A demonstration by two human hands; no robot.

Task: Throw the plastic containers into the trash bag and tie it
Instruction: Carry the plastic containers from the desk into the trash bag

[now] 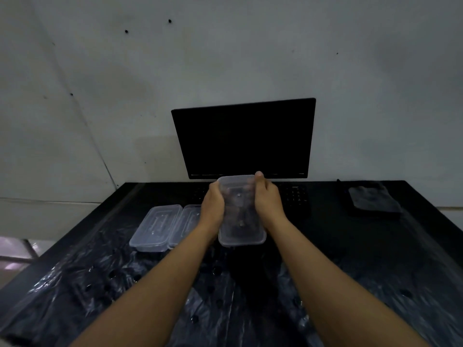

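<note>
A grey wall [225, 58] fills the upper half of the view, with a few dark spots on it. Below it runs a black desk [350, 246], wide across the frame. A black trash bag [100, 279] lies spread flat and crinkled over the near part of the desk, shiny where the light catches it; whether its mouth is open cannot be told. A dark monitor [244, 139] stands at the back of the desk against the wall, its screen blank. A keyboard [294, 196] sits just in front of the monitor, mostly hidden in the gloom. At the far right of the desk lies a grey cloth [373, 199], folded, on top of something dark and flat.

3 clear plastic tubs are on show. 2 tubs [156, 229] rest side by side on the desk left of centre, touching each other, at the far edge of the bag. The held tub [240, 214] is in the middle, tilted with its far end raised toward the monitor and its near end low over the bag.

The left hand [213, 209] grips the tub's left side, fingers curled round its edge. The right hand [268, 199] grips the right side, thumb up at the top corner and fingers wrapped behind, dimly seen through the plastic. Both forearms reach in from the bottom of the frame.
</note>
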